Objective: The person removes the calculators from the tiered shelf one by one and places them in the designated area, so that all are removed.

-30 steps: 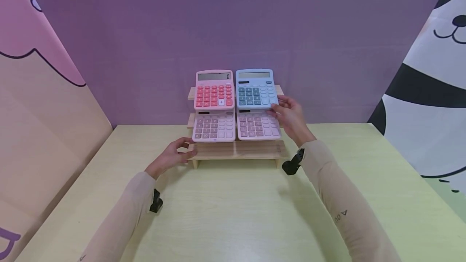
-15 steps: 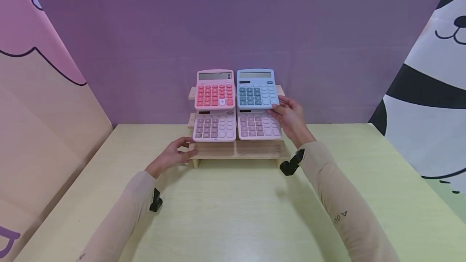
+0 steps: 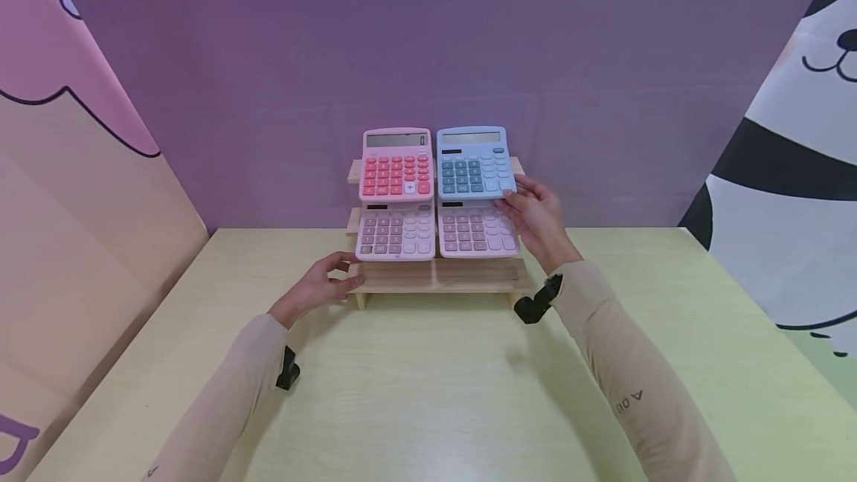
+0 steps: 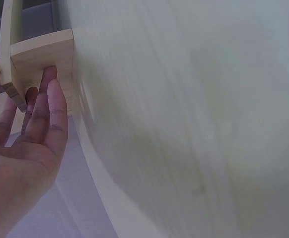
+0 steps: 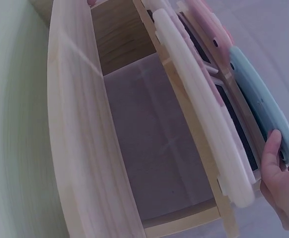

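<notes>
A blue calculator point(image 3: 475, 162) leans at the upper right of a stepped wooden rack point(image 3: 442, 277). My right hand point(image 3: 535, 218) pinches its lower right corner between thumb and fingers, and in the right wrist view the fingers grip the blue calculator's edge point(image 5: 263, 101). Left of it leans a pink calculator point(image 3: 396, 166) with a 0 on its display. Two pale pink calculators stand below, one on the left point(image 3: 395, 233) and one on the right point(image 3: 477, 230), their tops hidden. My left hand point(image 3: 315, 287) grips the left end of the rack's lowest board point(image 4: 40, 49).
The rack stands at the back of a pale wooden table point(image 3: 415, 393), close to a purple backdrop point(image 3: 428, 36). A panda-patterned panel point(image 3: 783, 155) flanks the table on the right, and a pink and beige one point(image 3: 74, 192) on the left.
</notes>
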Demonstrator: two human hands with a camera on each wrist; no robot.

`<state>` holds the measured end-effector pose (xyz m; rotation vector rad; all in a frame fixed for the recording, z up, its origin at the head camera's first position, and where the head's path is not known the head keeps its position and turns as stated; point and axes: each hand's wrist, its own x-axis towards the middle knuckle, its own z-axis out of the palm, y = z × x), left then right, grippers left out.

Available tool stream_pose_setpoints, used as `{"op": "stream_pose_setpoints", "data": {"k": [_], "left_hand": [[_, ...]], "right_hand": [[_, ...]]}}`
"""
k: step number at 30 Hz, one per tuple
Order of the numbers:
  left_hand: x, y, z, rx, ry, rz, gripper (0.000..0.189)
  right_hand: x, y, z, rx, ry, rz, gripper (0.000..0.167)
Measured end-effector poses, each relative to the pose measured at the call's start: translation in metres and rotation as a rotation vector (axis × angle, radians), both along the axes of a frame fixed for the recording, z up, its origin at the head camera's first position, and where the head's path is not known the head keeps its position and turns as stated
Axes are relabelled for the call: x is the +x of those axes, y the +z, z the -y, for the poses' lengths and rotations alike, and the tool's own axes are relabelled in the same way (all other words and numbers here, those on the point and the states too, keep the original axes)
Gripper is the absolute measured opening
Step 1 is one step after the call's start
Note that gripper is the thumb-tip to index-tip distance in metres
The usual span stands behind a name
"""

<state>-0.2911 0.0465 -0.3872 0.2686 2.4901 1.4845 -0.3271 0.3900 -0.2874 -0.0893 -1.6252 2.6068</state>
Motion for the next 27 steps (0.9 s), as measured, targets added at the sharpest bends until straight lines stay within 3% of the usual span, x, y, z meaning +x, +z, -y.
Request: {"op": "stream_pose_setpoints", "data": {"k": [9, 27], "left_hand": [[0.000, 0.000, -0.001, 0.006, 0.014, 0.020, 0.053], [-0.001, -0.002, 0.000, 0.018, 0.012, 0.022, 0.058]], "right_hand": [[0.001, -0.001, -0.003, -0.048, 0.001, 0.023, 0.052], [0.004, 0.006, -0.010, -0.029, 0.012, 0.030, 0.051]]}}
